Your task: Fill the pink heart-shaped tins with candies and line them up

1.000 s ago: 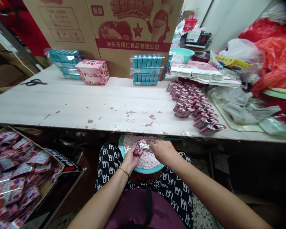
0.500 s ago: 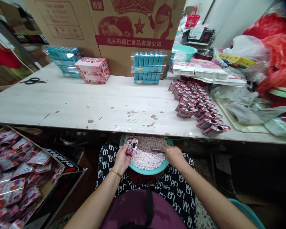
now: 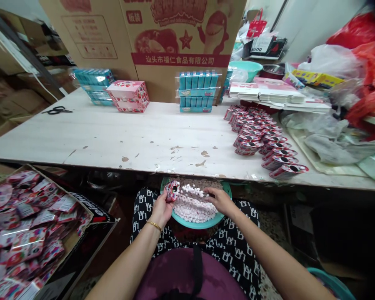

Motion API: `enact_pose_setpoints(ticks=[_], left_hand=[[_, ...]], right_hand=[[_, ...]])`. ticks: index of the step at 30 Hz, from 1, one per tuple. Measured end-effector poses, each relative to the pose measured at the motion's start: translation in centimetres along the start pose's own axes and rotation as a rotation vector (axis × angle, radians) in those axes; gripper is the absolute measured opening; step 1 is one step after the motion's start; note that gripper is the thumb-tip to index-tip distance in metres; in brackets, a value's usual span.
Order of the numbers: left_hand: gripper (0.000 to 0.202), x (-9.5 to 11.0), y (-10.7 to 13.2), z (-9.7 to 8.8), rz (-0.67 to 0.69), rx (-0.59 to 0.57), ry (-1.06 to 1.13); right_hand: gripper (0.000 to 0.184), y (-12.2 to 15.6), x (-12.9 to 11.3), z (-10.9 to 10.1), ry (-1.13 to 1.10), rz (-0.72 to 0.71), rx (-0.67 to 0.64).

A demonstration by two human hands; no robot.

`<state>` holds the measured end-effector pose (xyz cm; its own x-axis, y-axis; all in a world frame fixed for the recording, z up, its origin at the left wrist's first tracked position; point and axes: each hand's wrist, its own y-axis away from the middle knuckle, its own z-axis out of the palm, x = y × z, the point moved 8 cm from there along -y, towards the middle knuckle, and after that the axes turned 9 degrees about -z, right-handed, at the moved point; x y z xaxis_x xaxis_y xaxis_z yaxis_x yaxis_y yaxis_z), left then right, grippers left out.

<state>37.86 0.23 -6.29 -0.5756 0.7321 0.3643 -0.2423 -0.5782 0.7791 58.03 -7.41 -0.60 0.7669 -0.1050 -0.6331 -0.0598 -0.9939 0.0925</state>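
On my lap sits a teal bowl heaped with small pink and white candies. My left hand is closed round a small red and pink pouch, held with its mouth open at the bowl's left rim. My right hand is closed on a scoop loaded with candies, its tip pointing toward the pouch mouth. Both hands are just below the table's front edge.
A worn white table carries rows of filled red pouches at right, blue packs, a pink box, scissors and large cartons. A box of flat pouches stands at my lower left. Plastic bags pile at right.
My right hand lifted the scoop full of candies out of the bowl and brought it leftward to the pouch mouth. The left hand kept the pouch at the bowl's left rim.
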Motion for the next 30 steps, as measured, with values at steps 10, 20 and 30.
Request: enact_pose_setpoints(ticks=[10, 20, 30], left_hand=[[0.011, -2.8, 0.2, 1.3, -0.075, -0.023, -0.008], [0.006, -0.3, 0.0, 0.4, 0.079, -0.085, -0.079], [0.008, 2.2, 0.7, -1.5, 0.126, -0.001, -0.068]], right_hand=[[0.024, -0.9, -9.6, -3.2, 0.668, -0.132, -0.205], [0.022, 0.9, -5.6, -4.5, 0.652, -0.057, -0.160], [0.031, 1.4, 2.3, 3.8, 0.355, 0.183, -0.218]])
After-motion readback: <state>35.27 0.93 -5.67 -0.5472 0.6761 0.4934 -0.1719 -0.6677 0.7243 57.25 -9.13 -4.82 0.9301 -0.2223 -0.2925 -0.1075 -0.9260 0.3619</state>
